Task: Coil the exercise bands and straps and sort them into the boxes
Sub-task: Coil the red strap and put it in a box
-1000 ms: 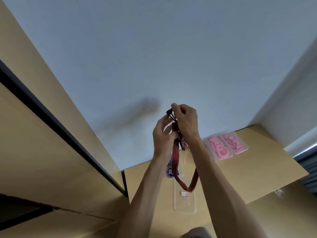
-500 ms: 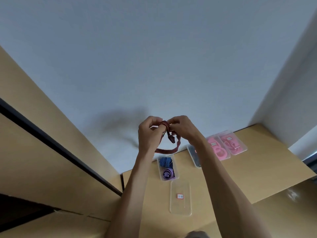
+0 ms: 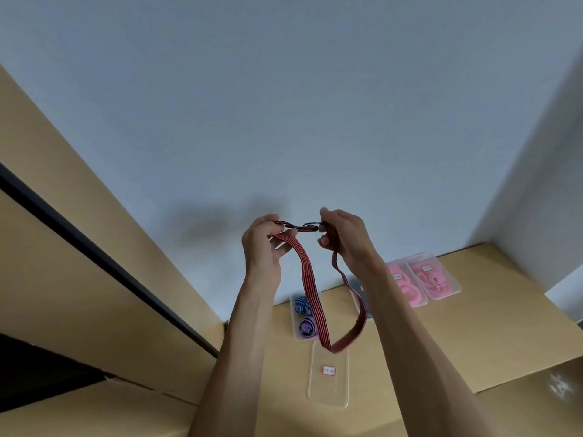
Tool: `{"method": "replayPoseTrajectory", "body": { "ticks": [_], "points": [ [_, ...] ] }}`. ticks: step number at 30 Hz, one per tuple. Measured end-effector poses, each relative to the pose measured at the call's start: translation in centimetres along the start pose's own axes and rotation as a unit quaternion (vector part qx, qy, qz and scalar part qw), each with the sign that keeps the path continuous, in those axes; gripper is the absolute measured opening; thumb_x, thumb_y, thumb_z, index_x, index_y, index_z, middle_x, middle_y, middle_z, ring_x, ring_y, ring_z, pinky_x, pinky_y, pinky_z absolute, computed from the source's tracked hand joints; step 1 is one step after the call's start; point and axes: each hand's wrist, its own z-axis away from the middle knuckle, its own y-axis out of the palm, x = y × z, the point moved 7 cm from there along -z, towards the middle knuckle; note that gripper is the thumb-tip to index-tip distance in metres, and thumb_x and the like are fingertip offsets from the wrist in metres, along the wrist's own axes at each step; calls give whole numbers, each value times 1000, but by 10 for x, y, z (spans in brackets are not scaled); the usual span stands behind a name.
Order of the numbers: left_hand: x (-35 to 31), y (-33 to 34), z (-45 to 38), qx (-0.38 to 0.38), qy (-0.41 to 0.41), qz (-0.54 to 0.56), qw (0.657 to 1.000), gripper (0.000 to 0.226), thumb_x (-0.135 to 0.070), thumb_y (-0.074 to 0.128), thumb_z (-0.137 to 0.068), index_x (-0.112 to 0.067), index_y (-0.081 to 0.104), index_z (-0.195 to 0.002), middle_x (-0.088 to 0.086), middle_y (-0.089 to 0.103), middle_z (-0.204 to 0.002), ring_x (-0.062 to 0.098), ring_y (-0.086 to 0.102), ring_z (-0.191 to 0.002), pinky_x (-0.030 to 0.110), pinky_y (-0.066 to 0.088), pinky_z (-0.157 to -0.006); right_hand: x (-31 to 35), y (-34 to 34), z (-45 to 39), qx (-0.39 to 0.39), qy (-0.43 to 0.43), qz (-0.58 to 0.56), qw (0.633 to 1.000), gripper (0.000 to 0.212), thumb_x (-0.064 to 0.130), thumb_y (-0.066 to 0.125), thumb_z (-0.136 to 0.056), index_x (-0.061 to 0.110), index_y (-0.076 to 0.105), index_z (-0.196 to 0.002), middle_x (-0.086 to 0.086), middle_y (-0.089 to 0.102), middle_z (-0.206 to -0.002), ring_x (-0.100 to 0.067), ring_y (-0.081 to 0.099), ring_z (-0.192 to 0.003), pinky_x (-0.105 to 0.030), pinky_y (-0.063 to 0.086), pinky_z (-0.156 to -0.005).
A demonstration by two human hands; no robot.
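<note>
A red striped strap (image 3: 310, 288) hangs in a long loop above the table, its two ends held up in the air. My left hand (image 3: 263, 247) pinches one end and my right hand (image 3: 342, 236) grips the other, with a dark clip (image 3: 304, 228) between them. The loop's lowest point dangles over a clear lid (image 3: 328, 380) with a red label. Behind it sits a clear box (image 3: 294, 323) holding a blue coil (image 3: 301, 304) and a purple coil (image 3: 307, 326).
Two clear boxes with pink bands (image 3: 407, 287) (image 3: 433, 277) stand at the back right of the wooden table (image 3: 457, 335). Another box is partly hidden behind my right arm. A white wall rises behind, and a wooden panel with a black strip (image 3: 94, 253) stands at the left.
My hands have moved apart and the strap, bunched between them half a second ago, now hangs down in a long open loop.
</note>
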Motion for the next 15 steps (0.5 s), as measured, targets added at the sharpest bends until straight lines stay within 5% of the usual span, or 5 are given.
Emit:
{"method": "replayPoseTrajectory", "body": {
  "ticks": [2,4,7,10,15],
  "points": [
    [1,3,0,18,7,23,1000,4,-2,61,-78,-4,61,-81,7,59,-68,23,67,-61,32,59,-65,0,0,-1,-6,-21,39,999,19,21,68,-93,7,62,-81,-9,67,-74,-21,63,-61,-35,52,-67],
    [4,5,-3,27,17,4,999,12,-5,70,-82,-3,58,-80,7,61,-65,23,66,-64,30,57,-64,-2,2,0,-3,-32,58,998,7,9,67,-91,7,60,-93,-11,70,-77,-23,68,-71,-39,52,-71],
    [13,3,-7,27,9,-71,997,15,3,70,-87,-3,61,-97,14,69,-76,27,70,-71,29,56,-65,-5,9,1,8,-25,63,998,28,3,67,-88,7,60,-115,-9,72,-81,-23,70,-76,-44,54,-76],
    [25,-2,-12,36,-33,-119,992,21,5,67,-88,-1,67,-108,18,71,-90,26,73,-75,30,57,-70,-2,17,0,25,-39,74,996,13,1,68,-87,2,67,-100,-8,70,-78,-23,68,-74,-42,54,-75],
    [20,-10,-20,42,-9,-123,991,23,16,57,-89,0,70,-99,21,70,-88,28,73,-83,27,54,-70,-1,22,-2,14,-31,51,998,7,8,68,-87,5,63,-84,-12,70,-82,-22,67,-75,-36,56,-65]
  ]
}}
